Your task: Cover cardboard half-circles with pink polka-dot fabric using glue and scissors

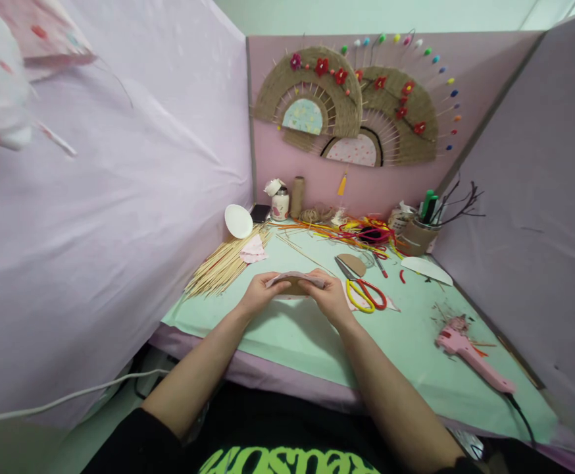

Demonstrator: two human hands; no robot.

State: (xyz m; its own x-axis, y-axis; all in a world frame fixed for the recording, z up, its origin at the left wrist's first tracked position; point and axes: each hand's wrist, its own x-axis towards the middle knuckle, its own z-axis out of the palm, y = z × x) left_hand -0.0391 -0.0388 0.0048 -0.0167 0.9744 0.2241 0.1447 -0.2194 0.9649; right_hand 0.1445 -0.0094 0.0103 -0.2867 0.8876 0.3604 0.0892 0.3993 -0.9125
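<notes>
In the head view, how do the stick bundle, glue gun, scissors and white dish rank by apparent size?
1. stick bundle and glue gun: about alike; the gun lies nearer the camera, so they are not ranked.
2. scissors
3. white dish

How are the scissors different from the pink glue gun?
The scissors have red and yellow handles; the glue gun is pink. The scissors lie beside the right hand; the glue gun lies farther right. The glue gun trails a black cord; the scissors have none. Both lie flat on the green mat.
</notes>
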